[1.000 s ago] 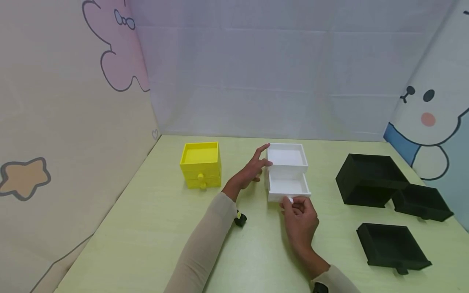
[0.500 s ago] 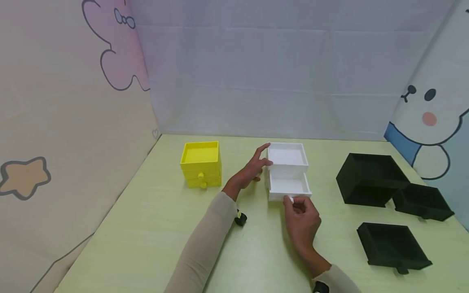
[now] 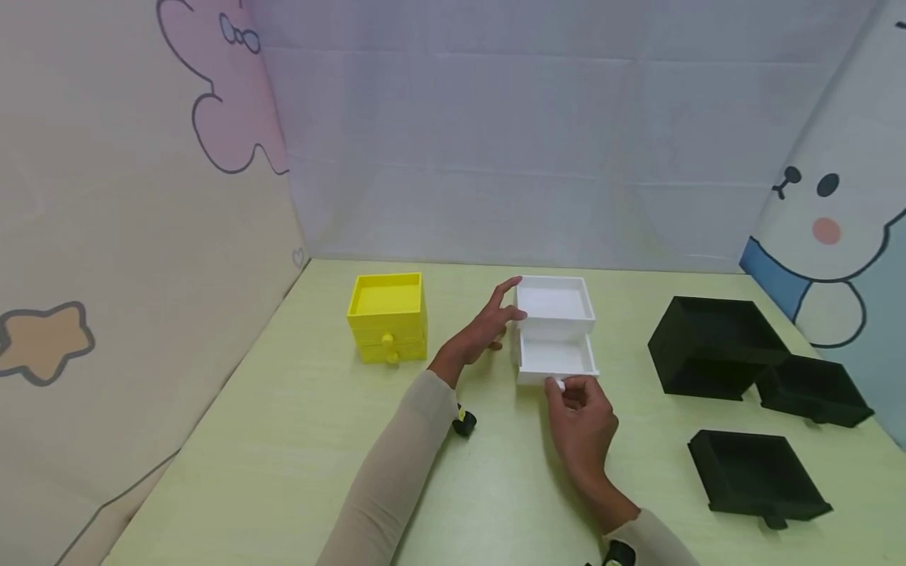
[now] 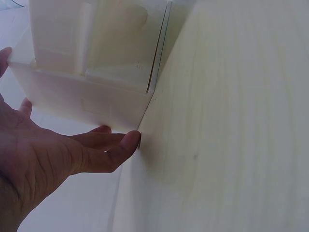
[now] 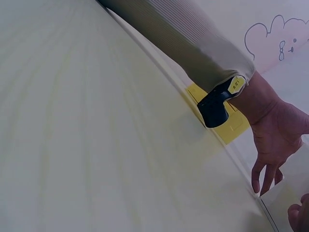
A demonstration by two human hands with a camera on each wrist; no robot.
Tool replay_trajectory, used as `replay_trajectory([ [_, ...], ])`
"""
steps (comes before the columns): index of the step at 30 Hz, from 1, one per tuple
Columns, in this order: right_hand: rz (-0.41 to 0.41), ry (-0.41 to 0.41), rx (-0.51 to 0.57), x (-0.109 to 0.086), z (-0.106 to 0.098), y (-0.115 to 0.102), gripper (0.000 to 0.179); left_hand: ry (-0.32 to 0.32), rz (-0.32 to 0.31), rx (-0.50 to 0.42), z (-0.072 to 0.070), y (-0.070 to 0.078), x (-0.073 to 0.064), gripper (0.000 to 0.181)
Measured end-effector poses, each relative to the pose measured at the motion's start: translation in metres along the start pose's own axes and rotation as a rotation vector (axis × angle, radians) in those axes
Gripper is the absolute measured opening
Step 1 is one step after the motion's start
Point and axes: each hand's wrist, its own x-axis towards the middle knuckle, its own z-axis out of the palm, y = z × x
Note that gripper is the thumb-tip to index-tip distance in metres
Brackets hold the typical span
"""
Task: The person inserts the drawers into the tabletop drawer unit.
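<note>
A small white drawer cabinet (image 3: 554,299) stands mid-table in the head view, its white drawer (image 3: 556,356) pulled well out at the front. Nothing lies inside the drawer. My right hand (image 3: 583,428) pinches the drawer's white knob (image 3: 561,385) between thumb and fingers, which partly cover it. On the cabinet's left side rests my left hand (image 3: 481,330), fingers spread, one fingertip at the top rim. In the left wrist view this left hand (image 4: 53,150) touches the cabinet's side wall (image 4: 87,99) with extended fingers. Only a few right-hand fingertips (image 5: 298,215) show in the right wrist view.
A yellow drawer cabinet (image 3: 388,318) with its drawers in stands to the left. On the right are a black cabinet shell (image 3: 715,346), a black drawer (image 3: 814,391) beside it and another black drawer (image 3: 760,475) nearer the front. Curtains border the table (image 3: 283,456).
The white drawer has slid slightly inward towards its cabinet, the right hand moving with its knob. My left hand keeps its place on the cabinet's side.
</note>
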Motion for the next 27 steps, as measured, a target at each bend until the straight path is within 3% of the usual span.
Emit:
replay_trajectory([
  [8,-0.035,0.037,0.030,0.0021,0.0005,0.0007,0.014,0.007,-0.002,-0.011,-0.0004,-0.0008,0.0001,0.060],
  [27,-0.015,0.083,0.016,0.0065,0.0025,-0.0001,0.016,-0.006,0.002,0.005,0.0015,0.0005,0.0012,0.060],
])
